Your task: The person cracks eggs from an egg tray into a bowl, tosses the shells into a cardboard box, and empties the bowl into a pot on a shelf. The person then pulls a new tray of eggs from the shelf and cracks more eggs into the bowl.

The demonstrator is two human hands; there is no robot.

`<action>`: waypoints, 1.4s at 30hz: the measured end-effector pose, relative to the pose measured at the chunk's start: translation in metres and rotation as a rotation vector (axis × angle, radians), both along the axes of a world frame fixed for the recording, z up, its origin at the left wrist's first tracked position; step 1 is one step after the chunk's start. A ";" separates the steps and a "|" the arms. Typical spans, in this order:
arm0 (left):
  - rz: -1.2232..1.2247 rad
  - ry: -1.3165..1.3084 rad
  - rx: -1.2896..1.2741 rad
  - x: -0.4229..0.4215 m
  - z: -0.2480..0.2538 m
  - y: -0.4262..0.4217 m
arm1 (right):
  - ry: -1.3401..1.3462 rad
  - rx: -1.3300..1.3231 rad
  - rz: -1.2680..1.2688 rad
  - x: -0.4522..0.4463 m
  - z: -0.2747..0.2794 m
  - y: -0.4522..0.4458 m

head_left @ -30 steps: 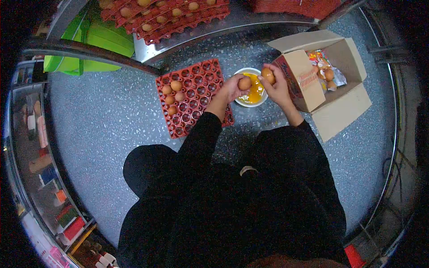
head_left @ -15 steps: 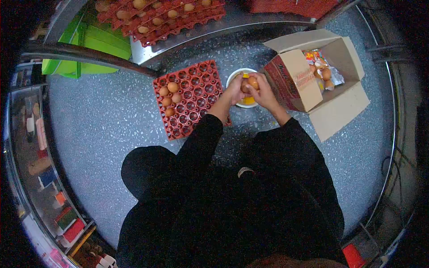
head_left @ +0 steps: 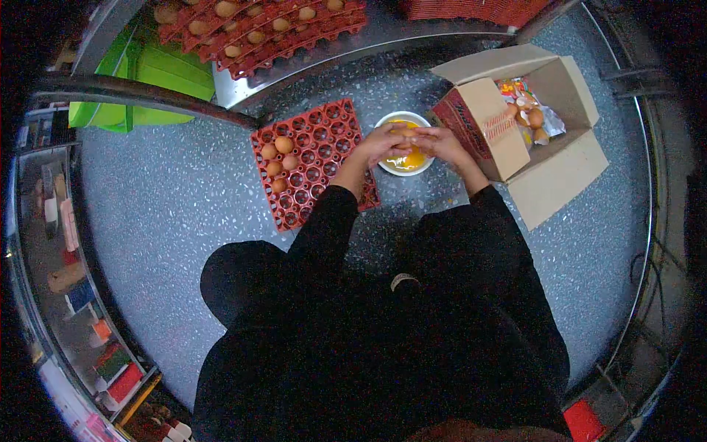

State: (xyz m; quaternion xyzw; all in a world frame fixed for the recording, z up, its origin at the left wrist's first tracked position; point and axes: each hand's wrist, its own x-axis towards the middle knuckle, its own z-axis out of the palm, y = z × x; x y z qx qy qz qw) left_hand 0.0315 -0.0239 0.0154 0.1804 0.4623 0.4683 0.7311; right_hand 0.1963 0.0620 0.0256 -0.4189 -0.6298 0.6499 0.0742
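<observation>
My left hand (head_left: 384, 142) and my right hand (head_left: 437, 141) meet over a white bowl (head_left: 403, 174), fingers curled inward and fingertips close together. Eggs showed in both hands a moment earlier; now the backs of my fingers hide them, and I cannot see whether the shells are whole. Orange-yellow liquid egg (head_left: 409, 160) lies in the bowl under my hands. Left of the bowl, a red egg tray (head_left: 317, 156) holds several brown eggs (head_left: 283, 145) at its left side, with many bare cups.
An open cardboard box (head_left: 508, 151) stands right of the bowl, with brown eggshells (head_left: 535, 118) and wrappers inside. Stacked red trays of eggs (head_left: 280, 37) sit on a metal shelf (head_left: 243, 87) above. A green bin (head_left: 166, 81) stands at upper left.
Both hands have turned, fingers now folded over and knuckles upward, so the brown eggs seen before are hidden. More of the bowl's yellow contents shows.
</observation>
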 end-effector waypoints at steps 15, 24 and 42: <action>-0.209 1.042 0.264 0.003 -0.009 0.004 | -0.127 0.420 0.106 -0.005 -0.021 -0.010; -0.224 1.012 0.194 0.005 -0.004 0.003 | -0.092 0.498 0.099 -0.005 -0.018 -0.015; -0.214 0.916 0.222 -0.003 -0.020 0.003 | -0.185 0.671 0.072 -0.003 -0.017 -0.021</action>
